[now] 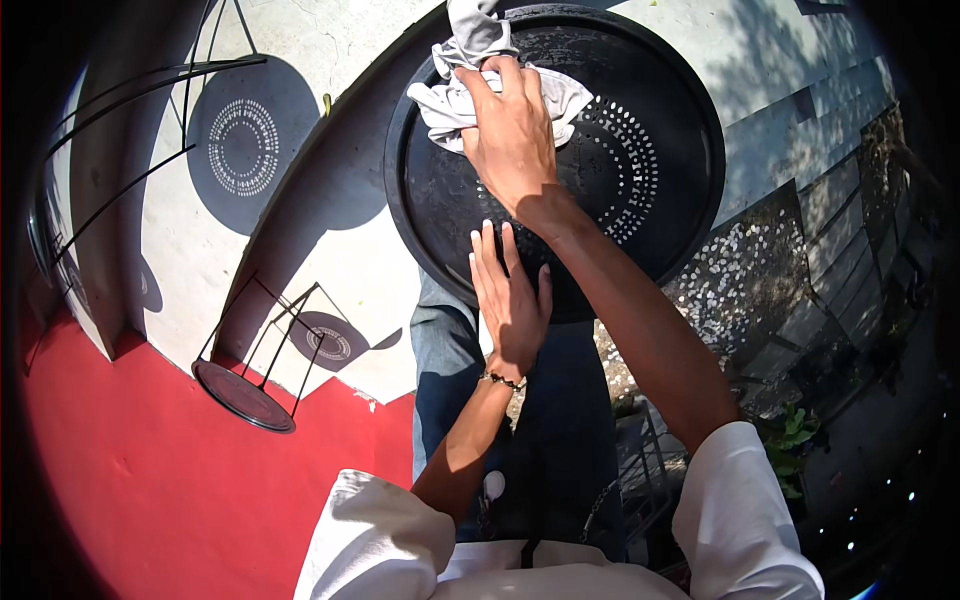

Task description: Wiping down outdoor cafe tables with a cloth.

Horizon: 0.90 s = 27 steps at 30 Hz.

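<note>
Before me is a round black metal tabletop (675, 150) with a raised rim and rings of small punched holes. My right hand (514, 135) presses a crumpled white cloth (450, 105) onto its far left part, fingers curled over the fabric. Part of the cloth drapes past the far rim. My left hand (510, 300) rests near the close edge of the tabletop, palm down with fingers extended and the thumb apart; it holds nothing. A beaded bracelet (502, 381) circles the left wrist. Whatever supports the tabletop is hidden.
To the left stands a small black metal stand (244, 397) with a round plate and thin legs. Another thin-framed black metal piece (120, 97) is at upper left. A red floor (187, 487) meets a white ledge (360, 262). Pebbled paving (742, 262) and a green plant (787, 442) lie right.
</note>
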Tool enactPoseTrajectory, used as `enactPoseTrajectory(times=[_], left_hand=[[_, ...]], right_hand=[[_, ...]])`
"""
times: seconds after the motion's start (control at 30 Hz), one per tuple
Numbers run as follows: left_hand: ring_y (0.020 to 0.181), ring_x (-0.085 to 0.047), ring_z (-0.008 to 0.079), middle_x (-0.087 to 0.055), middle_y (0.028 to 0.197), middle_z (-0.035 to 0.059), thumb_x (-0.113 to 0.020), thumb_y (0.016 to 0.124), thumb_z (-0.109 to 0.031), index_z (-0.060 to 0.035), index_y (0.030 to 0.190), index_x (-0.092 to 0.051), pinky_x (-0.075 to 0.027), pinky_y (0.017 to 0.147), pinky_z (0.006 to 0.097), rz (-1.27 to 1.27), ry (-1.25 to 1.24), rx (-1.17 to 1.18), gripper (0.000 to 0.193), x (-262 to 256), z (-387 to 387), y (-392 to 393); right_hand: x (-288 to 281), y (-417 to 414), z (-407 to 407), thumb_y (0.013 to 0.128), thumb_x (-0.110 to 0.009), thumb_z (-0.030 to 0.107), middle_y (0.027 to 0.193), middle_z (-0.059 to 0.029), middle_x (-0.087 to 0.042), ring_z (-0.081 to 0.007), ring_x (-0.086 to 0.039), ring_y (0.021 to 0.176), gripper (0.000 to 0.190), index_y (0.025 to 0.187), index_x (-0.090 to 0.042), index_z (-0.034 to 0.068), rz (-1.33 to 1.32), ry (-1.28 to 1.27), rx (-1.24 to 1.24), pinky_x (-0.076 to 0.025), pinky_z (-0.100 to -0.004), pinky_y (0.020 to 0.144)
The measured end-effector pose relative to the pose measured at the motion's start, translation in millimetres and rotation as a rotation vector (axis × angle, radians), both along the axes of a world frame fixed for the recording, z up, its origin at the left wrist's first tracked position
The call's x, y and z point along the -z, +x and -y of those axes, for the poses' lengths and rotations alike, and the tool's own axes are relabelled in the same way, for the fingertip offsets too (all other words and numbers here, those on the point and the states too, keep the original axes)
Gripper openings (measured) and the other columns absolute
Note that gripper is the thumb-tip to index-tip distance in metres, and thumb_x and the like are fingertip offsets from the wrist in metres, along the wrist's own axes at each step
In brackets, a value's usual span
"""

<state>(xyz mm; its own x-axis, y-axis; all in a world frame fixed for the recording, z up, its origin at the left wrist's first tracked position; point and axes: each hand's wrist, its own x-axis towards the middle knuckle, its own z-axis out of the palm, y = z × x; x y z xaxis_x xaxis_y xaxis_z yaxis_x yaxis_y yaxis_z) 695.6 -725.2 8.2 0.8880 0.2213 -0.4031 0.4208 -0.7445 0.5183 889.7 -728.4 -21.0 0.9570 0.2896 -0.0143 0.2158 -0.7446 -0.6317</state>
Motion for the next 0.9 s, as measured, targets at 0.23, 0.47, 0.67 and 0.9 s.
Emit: enactPoseTrajectory(times=[0.23, 0.47, 0.67, 0.9], left_hand=[[0.112, -0.062, 0.0395, -0.068, 0.115, 0.0208, -0.073, 0.084, -0.016, 0.0008, 0.133, -0.059, -0.047, 0.101, 0.0482, -0.188, -0.239, 0.19, 0.054, 0, -11, -15], [0.104, -0.062, 0.0369, -0.067, 0.107, 0.0154, -0.07, 0.087, -0.018, 0.0002, 0.111, -0.067, -0.051, 0.092, 0.0436, -0.003, -0.207, 0.229, 0.03, -52, 24, -33], [0.086, -0.056, 0.0341, -0.058, 0.092, 0.0139, -0.066, 0.086, 0.0, -0.001, 0.098, -0.058, -0.045, 0.079, 0.0421, 0.072, -0.282, 0.104, 0.015, -71, -10, -62], [0.135, -0.043, 0.042, -0.041, 0.147, 0.0252, -0.064, 0.097, -0.02, 0.0014, 0.142, -0.046, -0.035, 0.112, 0.0481, -0.007, 0.04, 0.007, 0.054, -23, -78, -5]], right_hand=[[-15, -62, -26, 0.076, -0.071, 0.003, 0.114, -0.0125, -0.056, -0.0311, -0.053, 0.107, 0.032, 0.108, -0.07, 0.005, -0.077, 0.034, -0.387, -0.049, -0.0408, 0.091], [-13, -95, 31, 0.088, -0.062, 0.021, 0.111, 0.0033, -0.059, -0.0181, -0.052, 0.111, 0.017, 0.087, -0.078, 0.017, -0.162, -0.11, -1.204, -0.044, -0.0334, 0.091], [3, -125, 83, 0.082, -0.068, 0.02, 0.11, 0.0034, -0.067, -0.0206, -0.054, 0.118, 0.013, 0.072, -0.077, 0.017, 0.049, 0.053, -1.157, -0.044, -0.0397, 0.099], [-10, -126, 192, 0.076, -0.07, 0.019, 0.099, 0.0078, -0.066, -0.0177, -0.056, 0.111, 0.011, 0.067, -0.074, 0.022, -0.096, -0.195, -1.379, -0.043, -0.0335, 0.096]])
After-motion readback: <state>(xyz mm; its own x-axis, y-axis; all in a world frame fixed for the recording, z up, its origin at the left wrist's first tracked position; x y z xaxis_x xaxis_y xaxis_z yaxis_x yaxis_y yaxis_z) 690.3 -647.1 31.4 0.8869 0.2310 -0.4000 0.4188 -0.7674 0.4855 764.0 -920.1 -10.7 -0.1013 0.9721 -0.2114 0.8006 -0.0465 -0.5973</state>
